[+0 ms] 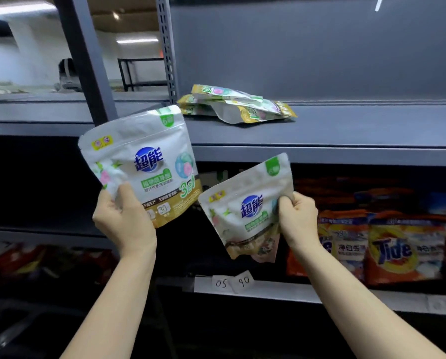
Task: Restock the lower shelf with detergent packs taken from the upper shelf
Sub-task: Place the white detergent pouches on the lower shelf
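Note:
My left hand (122, 220) grips a white and gold detergent pack (141, 161) by its lower left corner, holding it upright in front of the upper shelf's edge. My right hand (298, 216) pinches a second, matching pack (245, 206) by its right side, tilted, in front of the opening of the lower shelf (281, 290). A small pile of the same packs (236, 104) lies flat on the grey upper shelf (346, 130), left of its middle.
Orange Tide detergent bags (395, 250) fill the right part of the lower shelf. Paper labels marked 05 and 90 (232, 282) stick to its front edge. A grey upright post (87, 60) stands on the left, with dark bags on the neighbouring bay's lower shelf.

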`<act>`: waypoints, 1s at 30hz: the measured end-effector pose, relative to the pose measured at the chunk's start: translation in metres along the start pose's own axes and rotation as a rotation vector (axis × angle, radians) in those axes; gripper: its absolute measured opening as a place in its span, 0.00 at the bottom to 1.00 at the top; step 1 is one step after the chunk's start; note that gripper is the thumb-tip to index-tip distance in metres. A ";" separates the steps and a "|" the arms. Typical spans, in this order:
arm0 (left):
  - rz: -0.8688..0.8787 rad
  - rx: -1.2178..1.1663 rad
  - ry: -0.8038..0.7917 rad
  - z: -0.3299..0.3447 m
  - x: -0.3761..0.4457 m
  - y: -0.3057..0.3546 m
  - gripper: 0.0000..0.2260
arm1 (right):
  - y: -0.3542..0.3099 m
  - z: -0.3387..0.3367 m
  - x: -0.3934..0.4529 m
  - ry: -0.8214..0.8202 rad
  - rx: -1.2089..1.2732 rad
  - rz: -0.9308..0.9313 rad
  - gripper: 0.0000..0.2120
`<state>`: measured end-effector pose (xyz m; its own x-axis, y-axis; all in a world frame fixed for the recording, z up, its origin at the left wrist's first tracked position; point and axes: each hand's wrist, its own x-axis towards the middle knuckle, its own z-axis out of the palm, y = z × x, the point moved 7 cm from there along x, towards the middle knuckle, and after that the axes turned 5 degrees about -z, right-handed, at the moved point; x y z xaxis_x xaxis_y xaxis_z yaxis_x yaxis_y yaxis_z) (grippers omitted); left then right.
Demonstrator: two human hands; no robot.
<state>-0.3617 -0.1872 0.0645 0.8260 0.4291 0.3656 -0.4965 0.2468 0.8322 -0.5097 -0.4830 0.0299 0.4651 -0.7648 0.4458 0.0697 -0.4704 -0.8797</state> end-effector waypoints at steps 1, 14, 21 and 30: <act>0.022 0.032 0.008 -0.005 -0.003 0.001 0.12 | 0.006 0.002 -0.005 0.001 -0.053 0.006 0.18; -0.157 0.088 -0.095 -0.041 -0.022 -0.050 0.11 | 0.055 0.091 -0.051 -0.266 -0.110 0.220 0.16; -0.340 0.184 -0.130 -0.057 -0.043 -0.118 0.08 | 0.111 0.150 -0.043 -0.279 0.082 0.562 0.14; -0.532 0.390 -0.298 -0.017 -0.047 -0.210 0.18 | 0.147 0.193 0.001 -0.010 0.334 0.593 0.13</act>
<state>-0.3008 -0.2442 -0.1346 0.9946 0.0685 -0.0783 0.0782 0.0046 0.9969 -0.3287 -0.4681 -0.1305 0.5169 -0.8464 -0.1280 0.0684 0.1899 -0.9794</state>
